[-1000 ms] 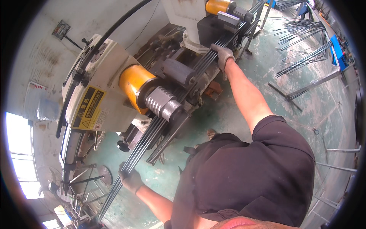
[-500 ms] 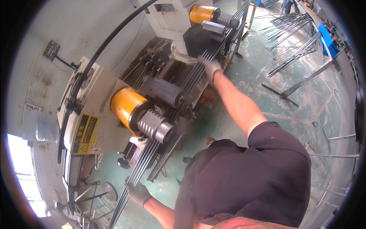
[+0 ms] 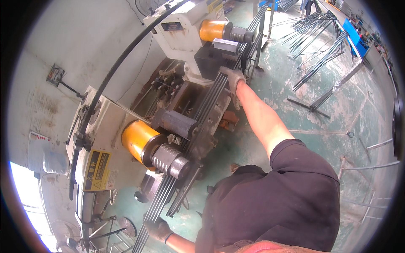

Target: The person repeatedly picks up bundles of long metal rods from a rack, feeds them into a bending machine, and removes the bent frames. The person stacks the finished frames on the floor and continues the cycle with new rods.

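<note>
Several long, thin metal rods (image 3: 162, 197) lie side by side in a slanting row, running from the lower left up through a machine. My left hand (image 3: 158, 230), in a grey glove, is closed on the near end of the row, its fingertips hidden beneath the rods. Farther up, my right hand (image 3: 233, 79), gloved too, grips the same rods just before the far roller unit. Between my hands the rods pass under a ribbed dark roller (image 3: 169, 161) on an orange cylinder (image 3: 141, 142) and beside a dark hexagonal block (image 3: 179, 123).
A second orange cylinder (image 3: 214, 30) with a ribbed roller stands at the far end. The machine's pale housing (image 3: 116, 120) and a curved black hose (image 3: 122, 50) are on the left. More rods (image 3: 315, 36) lie on a stand at the upper right, near a blue bin (image 3: 357, 38).
The view has shifted, so the near machine and my left hand sit lower in the picture. My right hand, blurred before, is now sharp; both hands remain on the rods.
</note>
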Action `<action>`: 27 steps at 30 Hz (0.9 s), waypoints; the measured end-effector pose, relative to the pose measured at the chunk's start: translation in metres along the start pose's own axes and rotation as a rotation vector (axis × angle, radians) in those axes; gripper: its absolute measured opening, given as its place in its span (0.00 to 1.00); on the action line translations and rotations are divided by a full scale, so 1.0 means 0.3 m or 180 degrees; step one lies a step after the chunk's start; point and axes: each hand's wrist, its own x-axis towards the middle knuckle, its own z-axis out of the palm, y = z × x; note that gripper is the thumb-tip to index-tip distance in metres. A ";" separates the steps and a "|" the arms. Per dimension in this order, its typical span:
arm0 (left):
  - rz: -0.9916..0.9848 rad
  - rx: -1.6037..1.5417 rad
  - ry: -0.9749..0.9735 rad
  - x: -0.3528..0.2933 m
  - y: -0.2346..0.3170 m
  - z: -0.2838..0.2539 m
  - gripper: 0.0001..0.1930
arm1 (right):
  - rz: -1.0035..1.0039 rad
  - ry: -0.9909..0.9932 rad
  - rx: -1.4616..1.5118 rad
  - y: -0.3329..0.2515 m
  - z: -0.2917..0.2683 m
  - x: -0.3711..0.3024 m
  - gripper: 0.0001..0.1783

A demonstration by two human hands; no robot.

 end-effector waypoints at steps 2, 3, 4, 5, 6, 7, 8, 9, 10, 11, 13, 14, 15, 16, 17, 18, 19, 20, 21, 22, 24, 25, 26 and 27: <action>-0.0763 -0.0845 0.0196 0.026 0.028 -0.020 0.17 | -0.0141 -0.0042 0.0057 -0.001 -0.022 0.050 0.20; -0.1072 -0.1235 0.0297 0.032 0.053 -0.023 0.18 | -0.0229 -0.0027 0.0034 0.018 -0.039 0.092 0.20; -0.1766 -0.1767 0.0823 0.034 0.126 0.030 0.19 | -0.0306 -0.0021 0.0000 0.018 -0.039 0.093 0.21; -0.1593 -0.1418 0.0723 0.032 0.110 0.036 0.19 | -0.0152 0.0135 0.0061 0.022 -0.043 0.090 0.21; -0.1397 -0.1061 0.0664 0.022 0.093 0.020 0.19 | 0.0027 0.0251 0.0121 0.015 -0.004 0.028 0.21; -0.1246 -0.0854 0.0592 0.020 0.065 0.016 0.19 | 0.0186 0.0395 0.0186 0.014 0.014 -0.015 0.21; -0.1092 -0.0644 0.0533 0.018 0.038 0.007 0.20 | 0.0095 0.0299 0.0153 0.031 0.020 -0.029 0.20; -0.0974 -0.0573 0.0496 0.020 0.005 -0.008 0.20 | 0.0005 0.0202 0.0118 0.055 0.024 -0.036 0.20; -0.0688 -0.0295 0.0397 0.023 -0.034 -0.028 0.21 | -0.0074 0.0096 0.0081 0.085 0.031 -0.041 0.20; -0.0394 -0.0027 0.0326 0.026 -0.071 -0.046 0.22 | -0.0150 -0.0015 0.0044 0.110 0.039 -0.046 0.20; 0.0091 0.0540 0.0120 0.026 -0.116 -0.085 0.23 | -0.0233 -0.0223 -0.0050 0.180 0.037 -0.056 0.20; 0.0131 0.0614 0.0065 0.023 -0.124 -0.097 0.24 | -0.0103 -0.0140 -0.0077 0.181 0.029 -0.034 0.20; 0.0176 0.0683 -0.0006 0.024 -0.119 -0.100 0.25 | 0.0032 -0.0066 -0.0119 0.160 0.015 0.020 0.19; -0.0301 0.0039 0.0077 0.012 -0.070 -0.063 0.25 | 0.0053 -0.0061 -0.0043 0.138 0.009 0.006 0.19; -0.0748 -0.0612 0.0269 -0.005 -0.014 -0.034 0.24 | 0.0080 -0.0070 0.0035 0.114 0.009 -0.013 0.18; -0.1424 -0.1491 0.0550 -0.024 0.117 0.063 0.24 | -0.0032 -0.0150 0.0259 0.056 0.019 -0.080 0.17; -0.1144 -0.1029 0.0450 -0.027 0.089 0.073 0.23 | -0.0205 -0.0181 0.0096 0.100 -0.019 0.026 0.16; -0.1010 -0.0857 0.0409 -0.019 0.061 0.054 0.22 | -0.0370 -0.0239 -0.0048 0.139 -0.051 0.122 0.15; -0.0886 -0.0688 0.0392 -0.016 0.040 0.049 0.20 | -0.0387 -0.0278 -0.0070 0.140 -0.038 0.115 0.14; -0.1165 -0.1363 0.0438 -0.024 0.029 0.023 0.18 | -0.0402 -0.0318 -0.0095 0.138 -0.025 0.107 0.14; -0.1919 -0.3322 0.0632 -0.027 0.081 0.025 0.14 | -0.0125 -0.0422 0.0162 0.137 -0.010 0.102 0.14; -0.1999 -0.3246 0.0877 -0.028 0.143 0.064 0.14 | -0.0111 -0.0017 -0.0239 0.168 -0.041 0.205 0.23; -0.2027 -0.3151 0.1223 -0.044 0.194 0.085 0.13 | -0.0294 -0.0185 -0.0587 0.204 -0.046 0.234 0.28; -0.1725 -0.2556 0.0917 -0.058 0.183 0.072 0.14 | -0.0501 -0.0330 -0.0921 0.234 -0.057 0.254 0.32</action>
